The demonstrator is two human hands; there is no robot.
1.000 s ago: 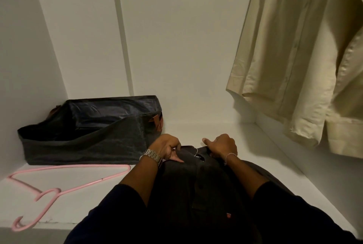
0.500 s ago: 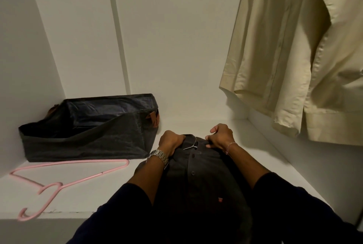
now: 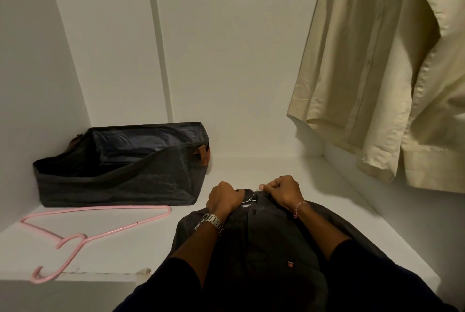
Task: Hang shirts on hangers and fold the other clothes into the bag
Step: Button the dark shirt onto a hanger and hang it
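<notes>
A dark grey button shirt (image 3: pixel 264 243) lies flat on the white shelf (image 3: pixel 120 248), collar pointing away from me. My left hand (image 3: pixel 224 198) grips the left side of the collar. My right hand (image 3: pixel 284 191) pinches the right side of the collar. Between them a thin metal hanger hook (image 3: pixel 249 198) pokes out of the neck opening. A pink hanger (image 3: pixel 83 233) lies on the shelf to the left. Behind it stands an open dark fabric bag (image 3: pixel 120 181) with brown handles.
A cream shirt (image 3: pixel 392 65) hangs at the upper right, its hem above the shelf's right side. White closet walls close in at the left, back and right. The shelf's front edge runs below the pink hanger.
Both hands shifted slightly on the collar, closing tighter around it; the hanger hook shows more plainly at the neck. The view has tilted a little.
</notes>
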